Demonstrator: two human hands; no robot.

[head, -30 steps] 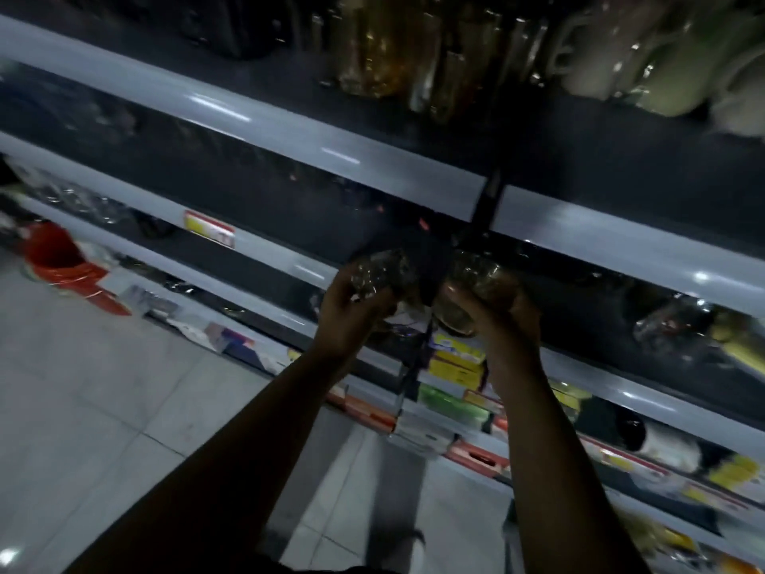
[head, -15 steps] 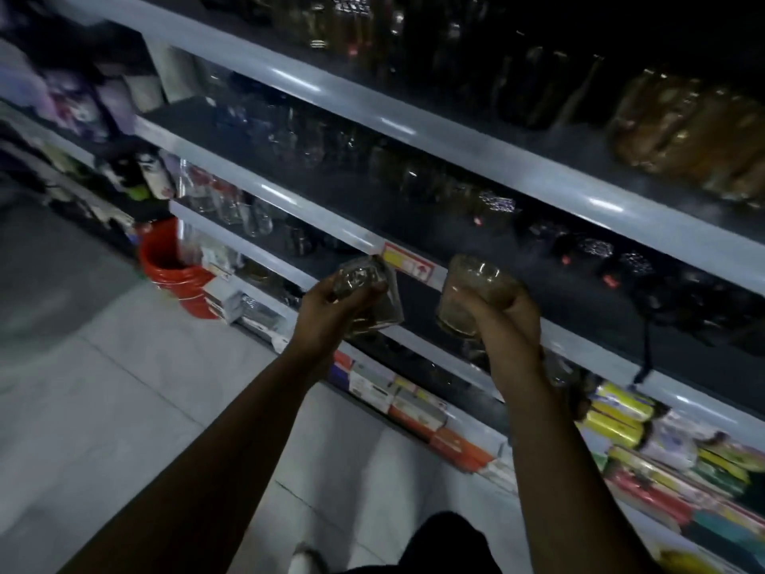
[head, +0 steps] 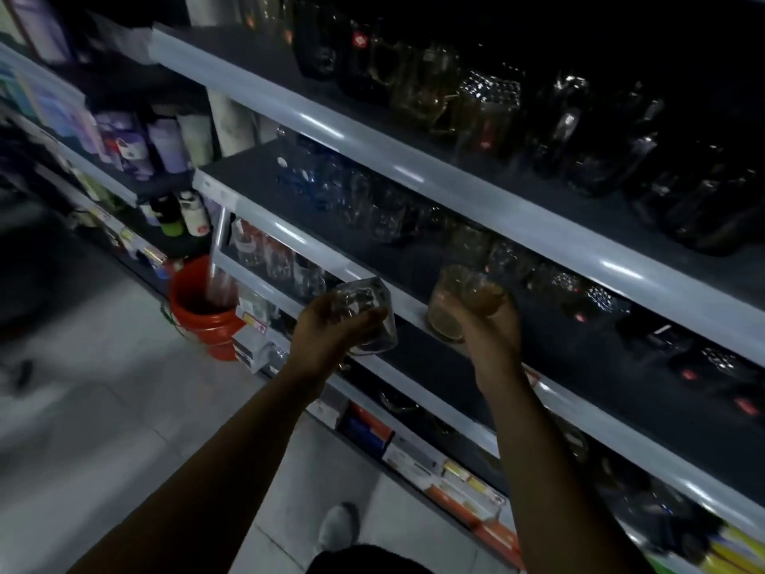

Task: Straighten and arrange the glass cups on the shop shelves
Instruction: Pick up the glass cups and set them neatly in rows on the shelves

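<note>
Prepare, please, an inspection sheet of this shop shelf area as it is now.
Surface: dark shelf with a pale front rail, dimly lit.
Job's things: clear glass cup, tilted; amber-tinted glass cup at the shelf front; rows of glassware on the shelves.
Clutter: orange bucket on the floor; boxed goods on the lower shelf.
Grippers: left hand grips the clear cup; right hand grips the amber-tinted cup.
Cables: nothing seen.
Surroundings: tiled floor; bottles on shelves to the left.

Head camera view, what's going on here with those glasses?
A person stands at dim shop shelves with a glass cup in each hand. The left hand grips a clear cup, tilted, in front of the dark shelf. The right hand holds an amber-tinted cup over that shelf's front, near a row of other glasses. Whether it touches down is unclear.
</note>
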